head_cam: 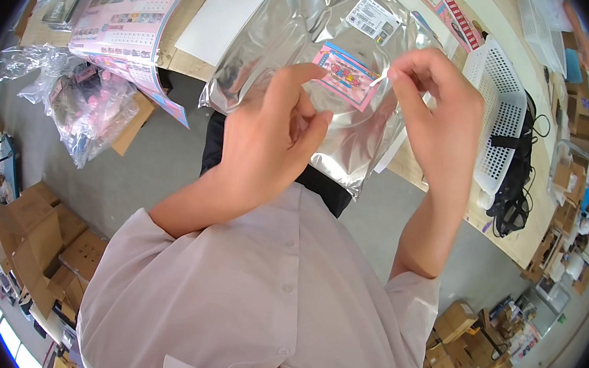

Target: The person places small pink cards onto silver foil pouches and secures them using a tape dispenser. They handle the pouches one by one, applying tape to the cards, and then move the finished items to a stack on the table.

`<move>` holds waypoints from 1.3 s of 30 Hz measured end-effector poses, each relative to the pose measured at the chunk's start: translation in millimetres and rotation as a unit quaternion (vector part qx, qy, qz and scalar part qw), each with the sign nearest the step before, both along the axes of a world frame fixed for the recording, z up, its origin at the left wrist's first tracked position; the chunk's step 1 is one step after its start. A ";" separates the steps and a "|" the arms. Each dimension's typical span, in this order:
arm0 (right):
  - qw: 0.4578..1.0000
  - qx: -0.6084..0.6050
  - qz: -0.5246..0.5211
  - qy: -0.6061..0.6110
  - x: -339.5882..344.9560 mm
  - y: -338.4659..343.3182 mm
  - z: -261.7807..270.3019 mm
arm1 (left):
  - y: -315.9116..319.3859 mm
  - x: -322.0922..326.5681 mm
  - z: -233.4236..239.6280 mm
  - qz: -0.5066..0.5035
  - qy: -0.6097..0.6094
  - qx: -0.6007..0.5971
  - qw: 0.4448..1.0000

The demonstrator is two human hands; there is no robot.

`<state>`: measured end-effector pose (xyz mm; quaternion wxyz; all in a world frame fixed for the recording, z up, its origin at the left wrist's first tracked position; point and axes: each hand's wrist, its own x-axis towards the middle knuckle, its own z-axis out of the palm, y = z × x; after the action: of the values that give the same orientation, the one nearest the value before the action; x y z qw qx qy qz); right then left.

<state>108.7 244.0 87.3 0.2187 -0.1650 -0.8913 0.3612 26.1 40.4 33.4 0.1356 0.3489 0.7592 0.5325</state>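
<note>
A silver foil bag hangs partly over the table's front edge before me. On it lie a pink printed card or sticker with a blue border and a white label with printed writing and a barcode. My left hand hovers over the bag's left side, thumb and index finger apart, the index fingertip close to the pink piece's left edge. At its right edge, my right hand pinches a thin white strip between thumb and index finger. Whether the strip is attached cannot be seen.
A white perforated plastic basket stands at right, with black mesh material along its side. To the left, pink printed sheets overhang the table edge above a clear plastic bag of small items. Cardboard boxes stand on the floor.
</note>
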 end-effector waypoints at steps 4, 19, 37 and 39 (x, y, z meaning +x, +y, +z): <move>0.994 -0.032 -0.006 -0.105 -28.1 16.3 -20.4 | 15.3 -22.6 -13.3 -0.011 0.195 -0.074 0.978; 0.978 -0.036 -0.060 -0.195 -33.6 17.5 -35.2 | 22.5 -45.0 -0.3 0.032 0.371 -0.222 0.901; 0.951 -0.073 -0.256 0.156 38.3 -12.8 -119.5 | 6.1 -145.8 -6.5 0.068 0.009 -0.122 0.990; 0.936 -0.192 -0.269 0.124 45.6 -24.1 -133.3 | -6.4 -164.3 -11.4 0.056 0.013 -0.099 0.993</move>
<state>154.3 219.9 -46.1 0.3808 -0.3914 -0.6930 0.4707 -138.3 34.0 22.0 0.1298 0.2978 0.8283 0.4565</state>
